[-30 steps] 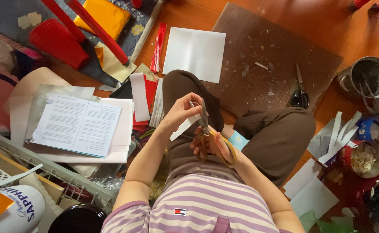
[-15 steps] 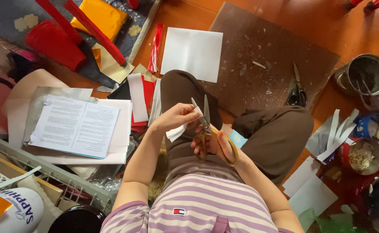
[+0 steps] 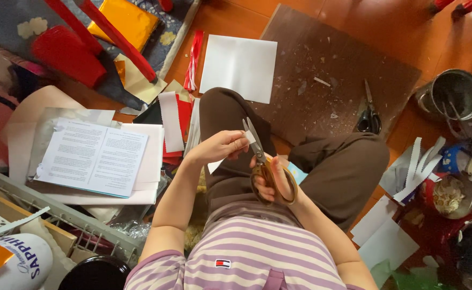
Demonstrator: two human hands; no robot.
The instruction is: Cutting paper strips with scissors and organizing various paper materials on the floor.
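I sit cross-legged on the floor in brown trousers and a striped shirt. My right hand (image 3: 275,181) grips yellow-handled scissors (image 3: 258,156), blades open and pointing up and away from me. My left hand (image 3: 221,146) pinches a small piece of white paper (image 3: 215,164) right beside the blades, over my left knee. The paper's top edge sits between the blades near the pivot.
A brown board (image 3: 327,86) lies ahead with black scissors (image 3: 369,115) and a white sheet (image 3: 239,66) on it. A printed booklet (image 3: 93,157) on stacked paper sits left. Metal pots (image 3: 453,95), zigzag paper strips (image 3: 416,169) and a bowl (image 3: 453,196) crowd the right. A wire basket (image 3: 58,215) is near left.
My left hand has slid a little toward the scissors with the paper, and the blades have opened slightly wider. My view has shifted slightly.
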